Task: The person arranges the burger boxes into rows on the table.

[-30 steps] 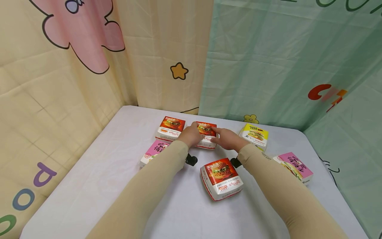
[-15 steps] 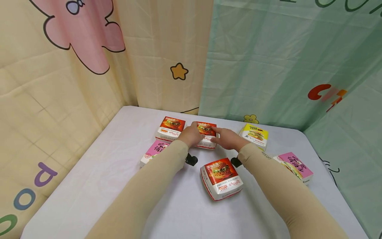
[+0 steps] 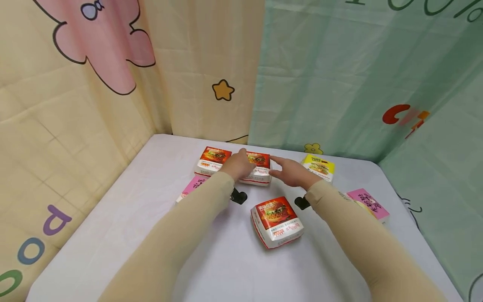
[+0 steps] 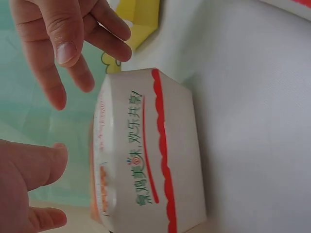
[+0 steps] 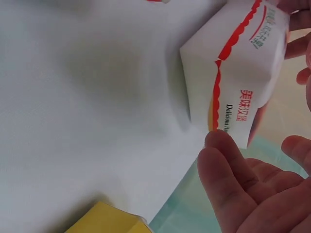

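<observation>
In the head view, a red-and-white burger box (image 3: 260, 170) sits at the back of the table between the two hands. My left hand (image 3: 237, 165) is over its left side and hides part of it; in the left wrist view that hand's fingers (image 4: 36, 162) are apart from the box. Just off the box's right side is my right hand (image 3: 291, 172), fingers extended. Seen from the right wrist, its fingertips (image 5: 214, 155) are close to the box's side; whether they touch it I cannot tell. Neither hand holds anything.
Left of the left hand is another red burger box (image 3: 214, 158), with a pink box (image 3: 194, 184) partly hidden by the sleeve. A third red box (image 3: 276, 222) lies nearer. To the right are a yellow box (image 3: 320, 167) and a pink box (image 3: 369, 202). Curtains surround the white table (image 3: 241, 272).
Both hands, earlier against the box's sides, have loosened. The right hand has drawn slightly right, leaving a gap. The head view has shifted a little; the boxes look unmoved on the table.
</observation>
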`<state>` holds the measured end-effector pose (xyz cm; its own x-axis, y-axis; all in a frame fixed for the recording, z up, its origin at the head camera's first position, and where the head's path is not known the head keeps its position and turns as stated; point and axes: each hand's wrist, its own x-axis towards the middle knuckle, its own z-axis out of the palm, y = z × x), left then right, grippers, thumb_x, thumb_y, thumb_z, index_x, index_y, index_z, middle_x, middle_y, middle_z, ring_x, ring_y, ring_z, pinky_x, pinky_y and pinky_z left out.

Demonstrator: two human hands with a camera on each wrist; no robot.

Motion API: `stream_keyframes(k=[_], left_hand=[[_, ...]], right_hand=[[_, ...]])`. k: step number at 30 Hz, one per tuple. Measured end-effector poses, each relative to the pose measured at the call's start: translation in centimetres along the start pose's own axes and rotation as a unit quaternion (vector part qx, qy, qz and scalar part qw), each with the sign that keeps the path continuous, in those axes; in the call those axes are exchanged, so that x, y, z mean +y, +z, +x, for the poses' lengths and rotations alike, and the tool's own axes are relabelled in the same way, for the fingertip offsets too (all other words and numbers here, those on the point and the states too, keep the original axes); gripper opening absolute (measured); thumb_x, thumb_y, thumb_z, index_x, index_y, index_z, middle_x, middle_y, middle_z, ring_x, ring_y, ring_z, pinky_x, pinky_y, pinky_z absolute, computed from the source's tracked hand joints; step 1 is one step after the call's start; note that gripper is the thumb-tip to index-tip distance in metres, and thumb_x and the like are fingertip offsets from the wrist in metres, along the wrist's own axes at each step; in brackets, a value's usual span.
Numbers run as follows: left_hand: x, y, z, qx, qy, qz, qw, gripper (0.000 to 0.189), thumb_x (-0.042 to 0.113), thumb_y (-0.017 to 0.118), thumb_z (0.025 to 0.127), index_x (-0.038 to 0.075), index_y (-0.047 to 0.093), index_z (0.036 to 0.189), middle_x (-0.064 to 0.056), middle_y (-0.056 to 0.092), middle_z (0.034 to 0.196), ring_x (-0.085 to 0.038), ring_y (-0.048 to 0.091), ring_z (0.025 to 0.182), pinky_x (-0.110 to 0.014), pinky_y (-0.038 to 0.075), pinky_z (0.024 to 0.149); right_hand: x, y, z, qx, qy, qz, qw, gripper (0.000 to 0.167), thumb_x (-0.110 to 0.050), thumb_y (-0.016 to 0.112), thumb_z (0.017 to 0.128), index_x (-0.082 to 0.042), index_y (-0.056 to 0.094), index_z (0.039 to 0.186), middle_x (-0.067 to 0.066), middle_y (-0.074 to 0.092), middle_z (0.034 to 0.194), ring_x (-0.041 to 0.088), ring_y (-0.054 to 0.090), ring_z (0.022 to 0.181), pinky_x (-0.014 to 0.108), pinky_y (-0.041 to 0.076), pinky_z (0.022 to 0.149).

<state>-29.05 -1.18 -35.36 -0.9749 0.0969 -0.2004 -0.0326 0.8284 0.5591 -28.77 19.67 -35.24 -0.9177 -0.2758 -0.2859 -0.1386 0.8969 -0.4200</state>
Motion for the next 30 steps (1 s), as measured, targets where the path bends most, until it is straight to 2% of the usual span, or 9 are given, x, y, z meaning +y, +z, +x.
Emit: stream_keyframes(k=[4,7,10,13,17,22,26,30], left_hand=[[0.5,-1.5,-1.1,0.008,0.021,0.010,0.9997,0.079,0.046,0.062,0.104,0.008,0.028,0.165,-0.017,0.050,0.160,-0.036,0.052,0.144,-0.054,0.042,0.121],[0.7,-2.4,-2.5,0.011,0.044,0.017,0.9988,0.080,0.047,0.061,0.104,0.010,0.028,0.166,-0.015,0.046,0.164,-0.035,0.048,0.149,-0.053,0.039,0.123],[0.8,-2.9,-4.5,0.011,0.070,0.028,0.9971,0.080,0.049,0.062,0.103,0.013,0.029,0.166,-0.012,0.046,0.164,-0.033,0.048,0.149,-0.053,0.041,0.122],[0.6,-2.8,-6.9,-0.001,0.097,0.032,0.9948,0.079,0.050,0.063,0.103,0.015,0.031,0.166,-0.010,0.048,0.163,-0.031,0.050,0.147,-0.053,0.044,0.120],[-0.2,-1.7,-10.3,-0.033,0.128,0.037,0.9905,0.078,0.050,0.066,0.102,0.018,0.034,0.165,-0.007,0.049,0.163,-0.030,0.051,0.147,-0.053,0.045,0.119],[-2.0,0.9,-13.3,-0.087,0.162,0.033,0.9824,0.076,0.046,0.068,0.101,0.019,0.037,0.164,-0.005,0.049,0.163,-0.026,0.049,0.149,-0.050,0.043,0.121],[-3.1,3.1,-14.2,-0.127,0.178,0.014,0.9758,0.078,0.045,0.069,0.100,0.016,0.036,0.164,-0.007,0.045,0.165,-0.024,0.046,0.151,-0.048,0.041,0.123],[-3.7,4.3,-14.1,-0.134,0.165,0.003,0.9771,0.080,0.048,0.070,0.099,0.015,0.037,0.163,-0.011,0.038,0.169,-0.028,0.044,0.152,-0.050,0.041,0.123]], right_hand=[[-0.1,-0.6,-1.2,0.009,-0.023,0.000,0.9997,0.070,-0.040,0.059,0.108,-0.020,0.030,0.168,0.018,0.041,0.167,0.039,0.050,0.148,0.058,0.045,0.117],[-0.3,-0.9,-2.6,0.008,-0.033,-0.004,0.9994,0.067,-0.040,0.060,0.107,-0.022,0.034,0.166,0.017,0.047,0.164,0.037,0.058,0.140,0.055,0.053,0.110],[-0.3,-0.8,-4.3,-0.003,-0.042,-0.012,0.9990,0.066,-0.040,0.062,0.106,-0.023,0.037,0.165,0.016,0.051,0.160,0.037,0.059,0.138,0.054,0.055,0.107],[0.1,-0.4,-6.3,-0.018,-0.051,-0.026,0.9982,0.068,-0.039,0.066,0.104,-0.024,0.039,0.164,0.016,0.054,0.158,0.038,0.058,0.139,0.055,0.054,0.108],[1.3,0.4,-8.9,-0.041,-0.062,-0.031,0.9968,0.073,-0.041,0.070,0.101,-0.023,0.038,0.164,0.014,0.049,0.163,0.040,0.055,0.141,0.058,0.051,0.110],[2.7,2.0,-11.0,-0.075,-0.076,0.018,0.9941,0.080,-0.045,0.075,0.097,-0.024,0.038,0.164,0.010,0.046,0.164,0.039,0.055,0.141,0.058,0.051,0.111],[2.8,3.5,-11.7,-0.084,-0.076,0.046,0.9926,0.083,-0.047,0.078,0.094,-0.029,0.038,0.164,0.008,0.047,0.164,0.035,0.052,0.142,0.057,0.049,0.113],[2.5,4.8,-11.6,-0.073,-0.060,0.056,0.9940,0.087,-0.048,0.079,0.092,-0.030,0.036,0.165,0.010,0.047,0.164,0.031,0.052,0.139,0.055,0.051,0.111]])
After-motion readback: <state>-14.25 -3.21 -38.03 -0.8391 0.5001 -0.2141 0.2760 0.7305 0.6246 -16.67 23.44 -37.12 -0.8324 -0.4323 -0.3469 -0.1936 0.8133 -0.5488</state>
